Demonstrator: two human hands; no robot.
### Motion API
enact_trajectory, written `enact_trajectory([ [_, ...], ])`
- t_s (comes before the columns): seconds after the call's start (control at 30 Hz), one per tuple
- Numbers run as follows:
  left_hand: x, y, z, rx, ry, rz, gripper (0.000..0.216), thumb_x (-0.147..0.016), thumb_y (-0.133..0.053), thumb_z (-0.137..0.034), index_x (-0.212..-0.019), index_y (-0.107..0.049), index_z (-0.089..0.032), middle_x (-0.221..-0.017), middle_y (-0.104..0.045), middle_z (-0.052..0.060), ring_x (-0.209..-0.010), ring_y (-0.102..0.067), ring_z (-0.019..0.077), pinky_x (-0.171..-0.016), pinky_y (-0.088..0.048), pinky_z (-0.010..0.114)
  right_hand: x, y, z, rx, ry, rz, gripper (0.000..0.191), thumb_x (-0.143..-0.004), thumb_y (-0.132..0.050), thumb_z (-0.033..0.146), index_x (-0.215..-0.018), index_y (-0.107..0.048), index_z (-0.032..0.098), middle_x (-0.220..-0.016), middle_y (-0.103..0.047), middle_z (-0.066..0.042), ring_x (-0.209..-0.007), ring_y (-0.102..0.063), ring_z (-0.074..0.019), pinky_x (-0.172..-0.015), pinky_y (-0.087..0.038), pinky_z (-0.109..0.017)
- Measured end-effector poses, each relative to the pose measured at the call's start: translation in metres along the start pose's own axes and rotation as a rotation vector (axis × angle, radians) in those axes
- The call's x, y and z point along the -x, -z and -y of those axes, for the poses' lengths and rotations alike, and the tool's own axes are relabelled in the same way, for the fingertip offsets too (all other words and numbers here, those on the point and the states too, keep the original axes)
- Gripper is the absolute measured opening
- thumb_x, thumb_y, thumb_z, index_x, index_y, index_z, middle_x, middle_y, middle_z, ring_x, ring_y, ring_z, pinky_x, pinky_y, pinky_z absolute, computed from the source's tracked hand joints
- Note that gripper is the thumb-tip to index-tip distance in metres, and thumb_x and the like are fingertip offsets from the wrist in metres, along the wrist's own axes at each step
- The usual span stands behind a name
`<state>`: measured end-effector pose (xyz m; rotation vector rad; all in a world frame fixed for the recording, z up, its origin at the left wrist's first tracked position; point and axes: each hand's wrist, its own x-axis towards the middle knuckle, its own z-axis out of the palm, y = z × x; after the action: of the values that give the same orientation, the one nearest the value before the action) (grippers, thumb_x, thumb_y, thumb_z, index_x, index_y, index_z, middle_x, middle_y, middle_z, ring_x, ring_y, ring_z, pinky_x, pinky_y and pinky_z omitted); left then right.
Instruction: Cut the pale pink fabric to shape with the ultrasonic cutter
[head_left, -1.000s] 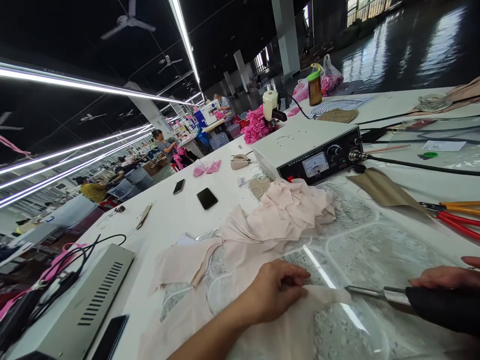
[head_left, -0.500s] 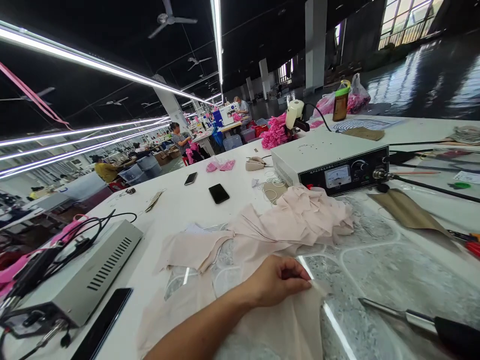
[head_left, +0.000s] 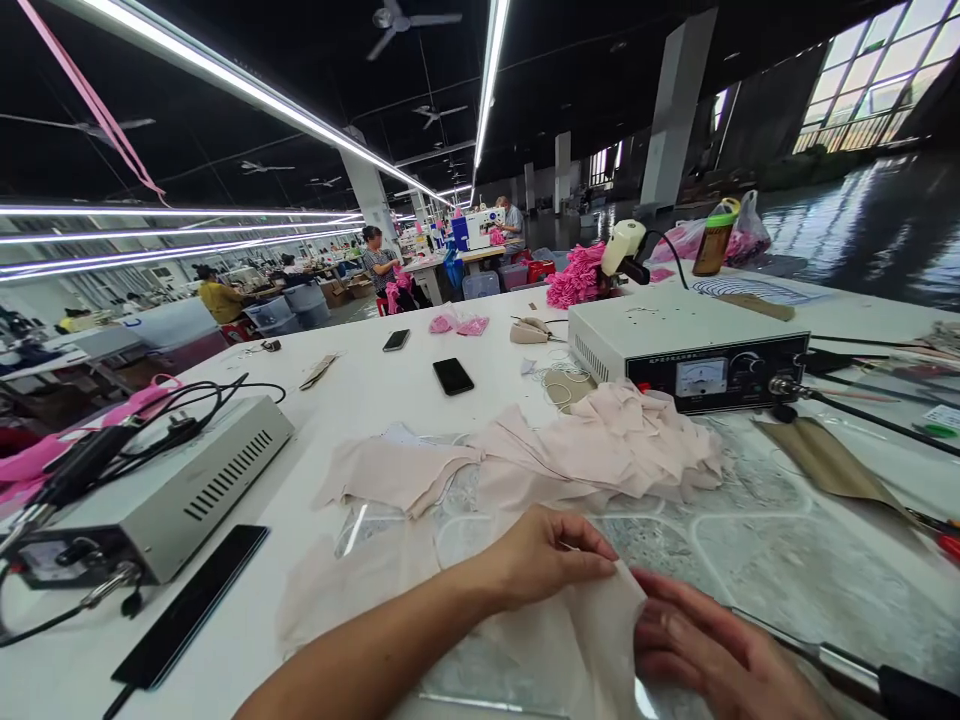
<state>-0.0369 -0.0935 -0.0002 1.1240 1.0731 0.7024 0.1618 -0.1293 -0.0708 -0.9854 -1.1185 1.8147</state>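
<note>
My left hand (head_left: pixel 551 553) pinches the corner of a pale pink fabric piece (head_left: pixel 577 640) lying on a glass plate (head_left: pixel 757 560) at the table's front. My right hand (head_left: pixel 712 650) lies beside it with fingers stretched out, touching the same fabric's edge. A hand tool with a metal tip and black handle (head_left: pixel 847 672) lies on the glass just right of my right hand, not held. A heap of similar pink pieces (head_left: pixel 600 445) sits behind my hands.
A white meter box (head_left: pixel 686 350) stands behind the heap, with cables running right. A grey box (head_left: pixel 165 490) and a black phone (head_left: pixel 187 620) lie at left. Two more phones (head_left: pixel 453 376) lie mid-table. Tan fabric (head_left: pixel 825 460) and red-handled scissors (head_left: pixel 946 542) are at right. Other workers sit far behind.
The view swung left. My right hand let go of the tool, which now lies on the glass, and came over to the fabric edge beside my left hand.
</note>
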Motion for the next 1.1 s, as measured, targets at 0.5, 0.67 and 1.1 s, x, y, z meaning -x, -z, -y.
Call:
enact_trajectory([
  [0.5, 0.010, 0.011, 0.004, 0.216, 0.094, -0.040, 0.028, -0.059, -0.081, -0.034, -0.071, -0.070, -0.011, -0.057, -0.054, -0.004, -0.053, -0.041, 0.0044, -0.055, -0.027, 0.020, -0.021, -0.029, 0.025, 0.229, 0.327, -0.260, 0.050, -0.072, -0.077, 0.056, -0.105, -0.064, 0.020, -0.092, -0.059, -0.006, -0.084, -0.058, -0.0228, -0.072, -0.051, -0.025],
  [0.67, 0.008, 0.016, 0.005, 0.270, 0.172, 0.002, 0.035, -0.057, -0.083, -0.039, -0.069, -0.066, -0.011, -0.053, -0.051, -0.005, -0.048, -0.039, 0.0028, -0.049, -0.024, 0.019, -0.018, -0.032, 0.030, 0.327, 0.360, -0.281, 0.045, -0.074, -0.073, 0.056, -0.103, -0.064, 0.022, -0.089, -0.059, -0.003, -0.082, -0.057, -0.0199, -0.071, -0.049, -0.021],
  [1.1, -0.003, 0.014, 0.005, 0.250, 0.239, -0.032, 0.023, -0.060, -0.083, -0.026, -0.064, -0.065, -0.012, -0.050, -0.051, -0.006, -0.039, -0.037, 0.0014, -0.040, -0.021, 0.015, -0.028, -0.021, 0.028, 0.419, 0.385, -0.230, 0.047, -0.075, -0.071, 0.058, -0.102, -0.065, 0.020, -0.088, -0.060, -0.005, -0.077, -0.058, -0.0220, -0.069, -0.052, -0.026],
])
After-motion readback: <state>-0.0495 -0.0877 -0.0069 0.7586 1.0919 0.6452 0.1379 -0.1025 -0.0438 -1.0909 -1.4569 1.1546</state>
